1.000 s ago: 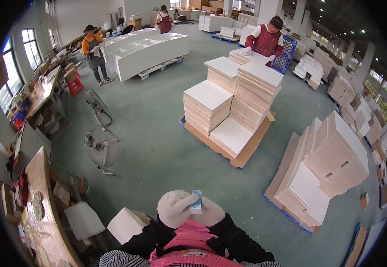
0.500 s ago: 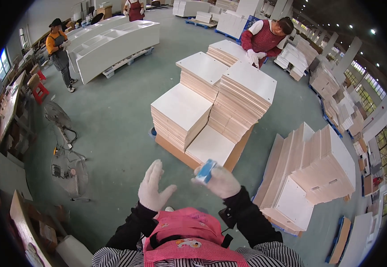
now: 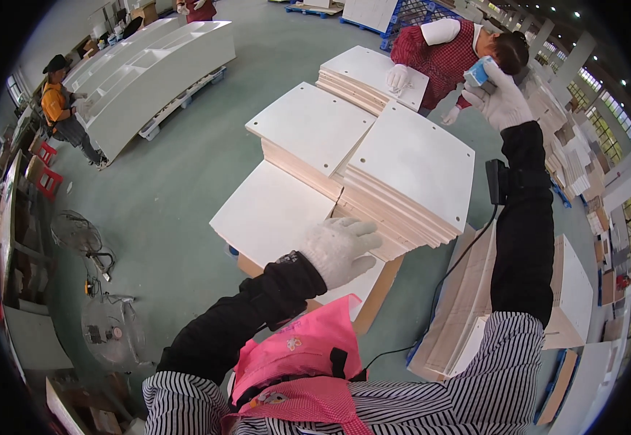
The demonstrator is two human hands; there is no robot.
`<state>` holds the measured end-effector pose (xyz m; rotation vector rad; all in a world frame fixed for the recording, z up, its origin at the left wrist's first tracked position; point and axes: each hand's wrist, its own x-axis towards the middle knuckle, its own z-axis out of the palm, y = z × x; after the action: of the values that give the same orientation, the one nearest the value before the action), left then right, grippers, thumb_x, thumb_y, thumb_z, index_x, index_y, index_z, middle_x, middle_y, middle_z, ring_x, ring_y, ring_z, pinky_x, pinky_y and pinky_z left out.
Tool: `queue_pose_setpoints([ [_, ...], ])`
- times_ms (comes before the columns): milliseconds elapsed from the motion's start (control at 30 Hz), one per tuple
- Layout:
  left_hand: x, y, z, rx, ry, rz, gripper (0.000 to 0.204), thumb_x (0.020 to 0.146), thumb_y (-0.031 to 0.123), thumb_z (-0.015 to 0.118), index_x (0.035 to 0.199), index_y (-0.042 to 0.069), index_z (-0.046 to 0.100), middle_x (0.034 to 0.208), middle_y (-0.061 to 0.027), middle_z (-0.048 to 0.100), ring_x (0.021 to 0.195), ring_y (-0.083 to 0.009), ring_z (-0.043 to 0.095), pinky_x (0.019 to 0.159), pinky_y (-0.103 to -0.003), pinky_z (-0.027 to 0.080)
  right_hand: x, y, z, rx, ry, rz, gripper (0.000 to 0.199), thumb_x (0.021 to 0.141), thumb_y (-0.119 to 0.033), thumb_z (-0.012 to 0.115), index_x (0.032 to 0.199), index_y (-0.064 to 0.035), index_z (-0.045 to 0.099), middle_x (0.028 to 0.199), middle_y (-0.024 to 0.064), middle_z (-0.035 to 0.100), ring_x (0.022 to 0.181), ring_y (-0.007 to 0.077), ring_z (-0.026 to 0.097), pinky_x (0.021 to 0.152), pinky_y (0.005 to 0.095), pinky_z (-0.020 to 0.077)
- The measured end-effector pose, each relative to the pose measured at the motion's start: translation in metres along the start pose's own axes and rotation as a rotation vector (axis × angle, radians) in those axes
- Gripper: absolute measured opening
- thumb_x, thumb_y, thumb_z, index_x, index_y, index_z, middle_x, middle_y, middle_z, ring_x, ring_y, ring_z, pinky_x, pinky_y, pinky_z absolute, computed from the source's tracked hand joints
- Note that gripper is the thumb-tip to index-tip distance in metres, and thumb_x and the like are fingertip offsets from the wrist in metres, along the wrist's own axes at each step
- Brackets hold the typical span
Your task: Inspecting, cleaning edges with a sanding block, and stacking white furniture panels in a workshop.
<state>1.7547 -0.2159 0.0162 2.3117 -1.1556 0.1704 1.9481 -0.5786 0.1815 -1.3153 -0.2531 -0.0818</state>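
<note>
My right hand, in a white glove, is stretched out to the far right. It is closed on a small blue-and-white block, whose exact kind I cannot make out. My left hand, also gloved, is over the near side of the board stacks with its fingers spread and nothing in it. Whether it touches a board is unclear. White panels with corner holes form a right stack, a middle stack, a lower left stack and a far stack.
A co-worker in a red checked apron leans at the far stack, one gloved hand on it. More panels stand at the right. Two fans are on the floor at left. A person stands by a long white cabinet.
My right hand has swung far forward and right with the blue-and-white block. My left hand has moved right and forward over the stacks. The view has come nearer to the panels.
</note>
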Motion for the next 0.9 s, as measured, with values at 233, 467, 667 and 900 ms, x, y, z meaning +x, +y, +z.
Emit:
queue_pose_setpoints([
  [233, 0.167, -0.091, 0.039, 0.059, -0.266, -0.191, 0.038, 0.091, 0.024, 0.063, 0.126, 0.010, 0.062, 0.141, -0.0147, 0.052, 0.127, -0.0334, 0.054, 0.102, -0.046, 0.049, 0.219, -0.006, -0.027, -0.845, 0.054, 0.087, 0.037, 0.091, -0.045, 0.071, 0.106, -0.0107, 0.070, 0.095, 0.0057, 0.071, 0.076, 0.0115, 0.068, 0.072, 0.0271, 0.0599],
  [467, 0.237, -0.167, 0.120, 0.308, -0.268, -0.297, 0.045, 0.100, 0.027, 0.046, 0.142, 0.013, 0.053, 0.159, -0.0127, 0.039, 0.148, -0.0308, 0.035, 0.122, -0.047, 0.025, 0.281, 0.204, -0.069, -0.984, -0.063, 0.266, 0.035, 0.091, -0.035, 0.070, 0.107, -0.0039, 0.072, 0.086, 0.0055, 0.069, 0.073, 0.0156, 0.063, 0.066, 0.0294, 0.0500],
  [667, 0.236, -0.188, 0.165, 0.171, 0.046, -0.283, 0.048, 0.096, 0.025, 0.050, 0.143, 0.012, 0.052, 0.157, -0.0143, 0.042, 0.147, -0.0341, 0.035, 0.123, -0.052, 0.021, 0.298, 0.280, -0.102, -1.415, -0.131, 0.114, 0.045, 0.090, -0.039, 0.069, 0.114, -0.0012, 0.069, 0.106, 0.0198, 0.072, 0.100, 0.0323, 0.069, 0.091, 0.0388, 0.0508],
  [900, 0.238, -0.188, 0.156, 0.189, 0.007, -0.268, 0.049, 0.094, 0.026, 0.055, 0.140, 0.010, 0.054, 0.153, -0.0161, 0.046, 0.144, -0.0340, 0.039, 0.121, -0.052, 0.024, 0.303, 0.305, -0.100, -1.308, -0.146, 0.021, 0.045, 0.089, -0.038, 0.069, 0.118, -0.0026, 0.067, 0.110, 0.0176, 0.072, 0.106, 0.0296, 0.068, 0.093, 0.0374, 0.0502],
])
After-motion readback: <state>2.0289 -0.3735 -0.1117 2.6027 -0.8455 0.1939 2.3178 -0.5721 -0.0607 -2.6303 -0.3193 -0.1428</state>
